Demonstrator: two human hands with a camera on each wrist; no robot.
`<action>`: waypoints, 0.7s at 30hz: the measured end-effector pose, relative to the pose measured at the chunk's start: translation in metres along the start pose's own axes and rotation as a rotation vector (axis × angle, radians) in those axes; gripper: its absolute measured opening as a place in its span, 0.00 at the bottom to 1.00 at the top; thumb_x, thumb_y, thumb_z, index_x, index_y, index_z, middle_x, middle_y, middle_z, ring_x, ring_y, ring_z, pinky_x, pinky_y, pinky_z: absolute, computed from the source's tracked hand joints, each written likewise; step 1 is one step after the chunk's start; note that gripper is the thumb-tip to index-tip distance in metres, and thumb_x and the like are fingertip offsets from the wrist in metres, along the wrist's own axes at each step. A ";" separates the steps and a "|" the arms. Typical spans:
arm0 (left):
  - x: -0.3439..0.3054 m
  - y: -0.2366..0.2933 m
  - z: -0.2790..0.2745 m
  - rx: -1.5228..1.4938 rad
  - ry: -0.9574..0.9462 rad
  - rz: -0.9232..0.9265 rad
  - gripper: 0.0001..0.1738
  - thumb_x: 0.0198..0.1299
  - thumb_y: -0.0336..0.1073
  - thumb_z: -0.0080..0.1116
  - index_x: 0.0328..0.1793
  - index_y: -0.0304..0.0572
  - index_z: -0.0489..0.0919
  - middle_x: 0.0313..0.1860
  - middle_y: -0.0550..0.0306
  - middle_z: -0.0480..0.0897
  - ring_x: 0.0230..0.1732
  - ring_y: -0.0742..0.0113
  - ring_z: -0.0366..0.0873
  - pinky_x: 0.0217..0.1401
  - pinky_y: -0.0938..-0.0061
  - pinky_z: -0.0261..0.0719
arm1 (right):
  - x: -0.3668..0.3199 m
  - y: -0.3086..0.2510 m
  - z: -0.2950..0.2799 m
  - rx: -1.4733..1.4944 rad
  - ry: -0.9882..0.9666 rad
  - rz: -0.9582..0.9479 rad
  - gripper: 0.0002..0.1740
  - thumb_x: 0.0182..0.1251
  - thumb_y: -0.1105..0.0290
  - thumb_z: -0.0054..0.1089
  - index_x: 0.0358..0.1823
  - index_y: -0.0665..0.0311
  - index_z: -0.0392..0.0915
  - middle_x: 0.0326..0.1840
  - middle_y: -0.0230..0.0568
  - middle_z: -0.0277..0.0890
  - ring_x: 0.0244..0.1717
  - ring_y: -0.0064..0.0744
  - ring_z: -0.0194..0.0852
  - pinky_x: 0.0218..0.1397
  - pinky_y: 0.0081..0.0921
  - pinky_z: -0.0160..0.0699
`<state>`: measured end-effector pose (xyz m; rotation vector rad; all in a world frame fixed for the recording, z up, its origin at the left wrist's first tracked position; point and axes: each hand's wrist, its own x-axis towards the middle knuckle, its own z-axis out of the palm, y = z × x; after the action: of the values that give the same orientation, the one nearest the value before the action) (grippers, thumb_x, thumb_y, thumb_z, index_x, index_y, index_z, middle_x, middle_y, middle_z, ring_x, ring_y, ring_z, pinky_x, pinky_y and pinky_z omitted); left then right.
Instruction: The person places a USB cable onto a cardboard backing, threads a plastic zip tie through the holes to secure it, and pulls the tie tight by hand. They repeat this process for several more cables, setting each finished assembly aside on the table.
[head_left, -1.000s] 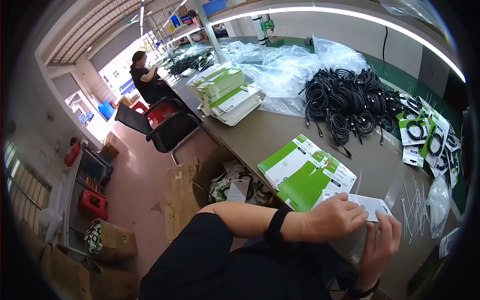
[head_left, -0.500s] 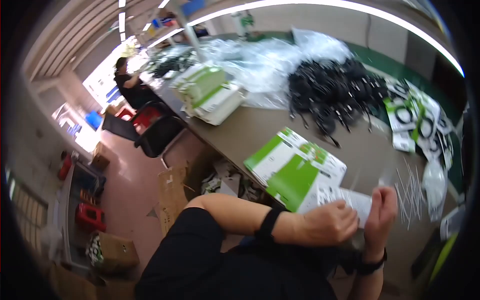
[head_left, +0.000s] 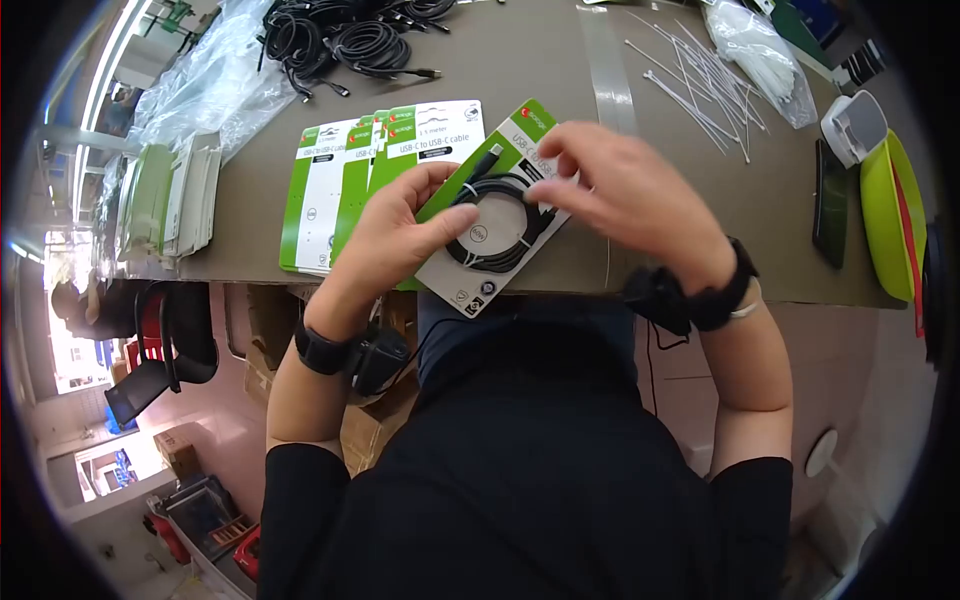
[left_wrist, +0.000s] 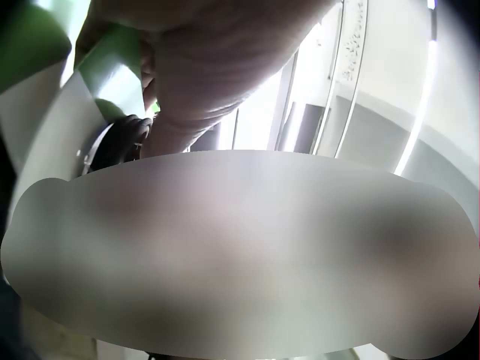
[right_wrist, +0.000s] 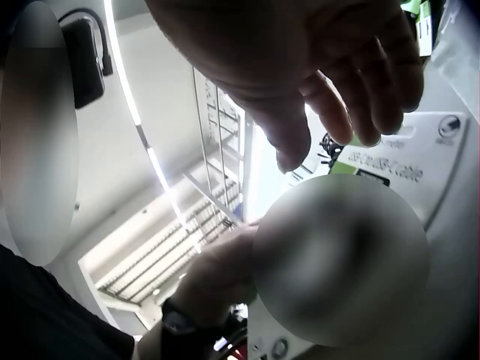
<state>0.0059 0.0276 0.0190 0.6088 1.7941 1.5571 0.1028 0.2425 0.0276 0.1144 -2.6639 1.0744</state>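
Note:
In the head view, my left hand (head_left: 385, 240) grips a green-and-white cable packaging card (head_left: 460, 288) by its left side, thumb across the front. The card is tilted, its printed front turned up. On it sits a coiled black USB-C cable (head_left: 490, 264), tied with white ties. Over the card's upper right edge is my right hand (head_left: 640, 190), fingers loosely bent, thumb by the cable. The right wrist view shows that thumb and those fingers spread apart with nothing between them. A blurred patch hides much of both wrist views.
More printed cards (head_left: 318, 215) lie fanned behind the left hand, and a stack of cards (head_left: 185, 205) stands further left. Black cables (head_left: 350, 45) are heaped at the back. White cable ties (head_left: 695, 85), a dark phone-like slab (head_left: 829, 205) and a lime-green container (head_left: 888, 225) are to the right.
The head view has swung round and down to face the hands. Earlier both hands were at a white card; now the left holds a card bearing a coiled cable, with the right hand spread over it.

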 end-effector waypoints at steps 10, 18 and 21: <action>-0.004 -0.020 0.006 0.560 0.154 0.179 0.22 0.51 0.32 0.62 0.52 0.32 0.74 0.38 0.45 0.82 0.41 0.59 0.81 0.45 0.70 0.77 | 0.016 0.015 0.048 -0.293 -0.215 -0.192 0.11 0.61 0.66 0.58 0.35 0.66 0.68 0.32 0.50 0.76 0.37 0.50 0.76 0.37 0.39 0.75; -0.003 -0.024 0.003 0.462 0.156 0.183 0.20 0.55 0.35 0.62 0.51 0.32 0.74 0.38 0.46 0.83 0.40 0.60 0.81 0.45 0.70 0.77 | 0.016 0.019 0.014 0.289 -0.080 0.132 0.07 0.64 0.72 0.53 0.40 0.67 0.72 0.33 0.48 0.77 0.33 0.42 0.77 0.38 0.31 0.76; -0.002 -0.028 0.003 0.363 0.168 0.153 0.19 0.56 0.36 0.62 0.51 0.32 0.75 0.39 0.47 0.83 0.41 0.62 0.81 0.45 0.72 0.76 | 0.008 0.004 0.009 0.549 -0.030 0.299 0.08 0.65 0.74 0.51 0.43 0.67 0.73 0.34 0.46 0.77 0.32 0.38 0.77 0.39 0.28 0.76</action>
<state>0.0120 0.0234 -0.0085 0.8227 2.2284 1.4228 0.0927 0.2391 0.0210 -0.1717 -2.3828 1.8891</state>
